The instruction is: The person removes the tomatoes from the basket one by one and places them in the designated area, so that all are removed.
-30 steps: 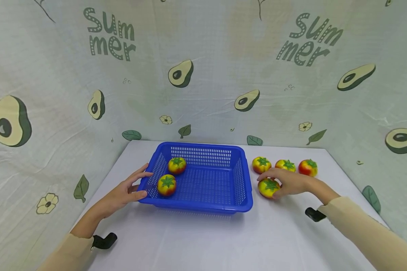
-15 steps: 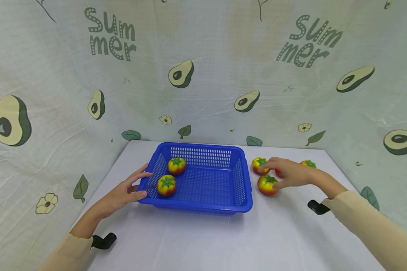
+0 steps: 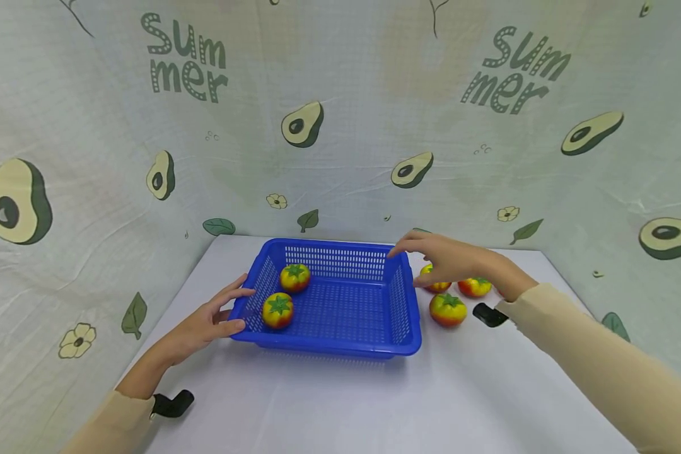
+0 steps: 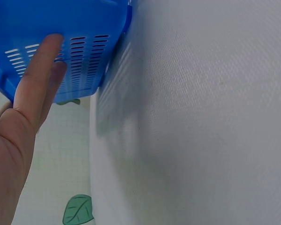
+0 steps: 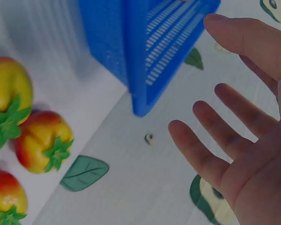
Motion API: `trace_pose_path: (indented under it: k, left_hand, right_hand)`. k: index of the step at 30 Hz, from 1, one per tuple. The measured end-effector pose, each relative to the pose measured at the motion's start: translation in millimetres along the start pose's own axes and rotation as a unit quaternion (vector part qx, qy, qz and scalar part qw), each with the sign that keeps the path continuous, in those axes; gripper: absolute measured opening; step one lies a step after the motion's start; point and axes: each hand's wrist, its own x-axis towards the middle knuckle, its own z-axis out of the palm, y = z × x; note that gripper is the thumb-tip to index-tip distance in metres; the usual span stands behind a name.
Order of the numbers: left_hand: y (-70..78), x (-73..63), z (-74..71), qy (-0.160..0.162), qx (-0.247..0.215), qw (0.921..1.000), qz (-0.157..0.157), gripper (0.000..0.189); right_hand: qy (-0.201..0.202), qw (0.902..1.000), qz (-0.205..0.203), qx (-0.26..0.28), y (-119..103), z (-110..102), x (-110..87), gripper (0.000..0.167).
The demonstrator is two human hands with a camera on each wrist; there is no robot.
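A blue plastic basket with slotted walls stands on the table. Two yellow-and-red fruits with green leafy tops lie at its left side, a rear one and a front one. My left hand rests against the basket's left rim; in the left wrist view its straight fingers touch the slotted outer wall. Above the right rim hovers my right hand, fingers spread and nothing held. Like fruits lie right of the basket: a near one, one partly behind the hand and another.
The table has a white cover. Behind it and at both sides hangs a pale cloth printed with avocados and leaves. In the right wrist view a fruit lies near the table's back edge.
My right hand has left the near fruit, risen and moved left to the basket's right rim. The fruit stays on the table. My left hand and the basket keep their places.
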Motion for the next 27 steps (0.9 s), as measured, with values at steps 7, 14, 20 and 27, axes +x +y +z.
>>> trace_pose_path:
  k: [7, 14, 20, 27]
  left_hand:
    - [-0.3, 0.2, 0.2, 0.001, 0.002, 1.0000, -0.001, 0.062]
    - [-0.5, 0.5, -0.3, 0.003, 0.008, 1.0000, -0.001, 0.063]
    - [-0.2, 0.2, 0.1, 0.006, 0.009, 0.9999, -0.004, 0.063]
    - [-0.2, 0.4, 0.0, 0.003, 0.008, 1.0000, -0.002, 0.062]
  right_hand:
    - [-0.040, 0.9986, -0.027, -0.021, -39, 7, 51.9, 0.064]
    - [-0.083, 0.9957, -0.035, -0.023, -64, 25, 97.1, 0.071]
    - [-0.103, 0.9930, -0.049, -0.029, -78, 43, 126.1, 0.074]
    - [-0.112, 0.9913, -0.067, 0.018, -85, 65, 147.9, 0.075]
